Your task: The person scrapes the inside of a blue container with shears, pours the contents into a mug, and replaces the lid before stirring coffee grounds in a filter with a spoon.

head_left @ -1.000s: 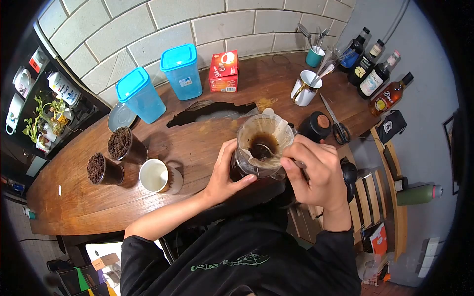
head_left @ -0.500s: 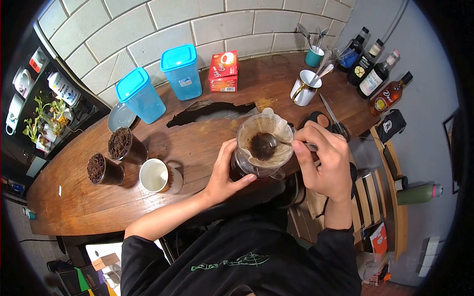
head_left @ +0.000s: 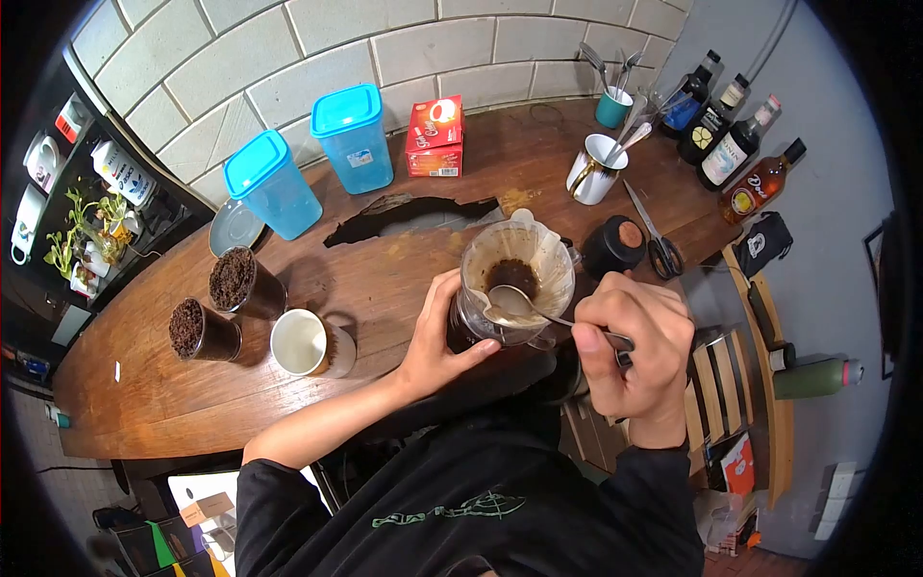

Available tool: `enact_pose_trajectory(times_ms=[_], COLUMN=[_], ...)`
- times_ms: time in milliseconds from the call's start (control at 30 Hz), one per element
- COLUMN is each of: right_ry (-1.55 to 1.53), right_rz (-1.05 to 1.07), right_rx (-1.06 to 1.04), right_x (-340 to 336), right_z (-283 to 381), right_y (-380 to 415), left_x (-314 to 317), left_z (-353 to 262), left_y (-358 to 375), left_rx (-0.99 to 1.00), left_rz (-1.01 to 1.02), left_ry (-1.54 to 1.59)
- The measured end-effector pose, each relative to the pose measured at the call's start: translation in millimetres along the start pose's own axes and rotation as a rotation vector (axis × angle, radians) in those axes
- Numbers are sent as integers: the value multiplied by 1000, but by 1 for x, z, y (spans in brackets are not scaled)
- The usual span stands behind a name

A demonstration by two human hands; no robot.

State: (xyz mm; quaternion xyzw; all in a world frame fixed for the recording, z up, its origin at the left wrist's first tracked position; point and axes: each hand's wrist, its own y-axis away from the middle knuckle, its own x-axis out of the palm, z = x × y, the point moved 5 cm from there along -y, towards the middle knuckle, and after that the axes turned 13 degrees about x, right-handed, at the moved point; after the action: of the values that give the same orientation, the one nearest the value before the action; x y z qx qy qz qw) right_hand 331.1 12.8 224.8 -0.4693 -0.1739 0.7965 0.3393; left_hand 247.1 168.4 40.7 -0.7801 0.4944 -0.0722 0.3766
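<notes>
- On my remote view, the left hand was curved about the side of a glass pot, fingers on the far side and thumb along the near side.
- The right hand was closed, thumb and fingers pinching the handle of a metal spoon.
- The spoon's bowl lay within the rim of the paper filter, near its front edge; I could not tell whether it touched the paper.
- The filter lined a clear cone above the pot and contained dark, wet grounds.
- I noted a white cup on the surface, left of the pot, with two filled glasses just beyond it.
- I located scissors and a black jar near the right hand, farther back.
- A red box stood near the tiled wall.
</notes>
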Motion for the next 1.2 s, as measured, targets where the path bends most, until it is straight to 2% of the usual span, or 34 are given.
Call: enact_pose_trajectory(times_ms=[100, 500, 700, 933, 1000, 1200], right_ry=[56, 33, 24, -29, -53, -158], right_rz=[59, -13, 64, 17, 58, -30], right_rx=[6, 38, 90, 115, 38, -5], right_x=[5, 0, 7, 0, 2, -4], right_z=[1, -6, -13, -18, -15, -17], right_y=[-1, -6, -13, -14, -16, -15], left_x=[0, 0, 0, 0, 1, 2], left_z=[0, 0, 0, 2, 4, 12], left_y=[0, 0, -1, -1, -1, 9], left_rx=[3, -2, -32, -42, -62, -158], left_rz=[-4, -5, -7, -9, -11, 5], left_ry=[-2, 2, 22, 0, 18, 68])
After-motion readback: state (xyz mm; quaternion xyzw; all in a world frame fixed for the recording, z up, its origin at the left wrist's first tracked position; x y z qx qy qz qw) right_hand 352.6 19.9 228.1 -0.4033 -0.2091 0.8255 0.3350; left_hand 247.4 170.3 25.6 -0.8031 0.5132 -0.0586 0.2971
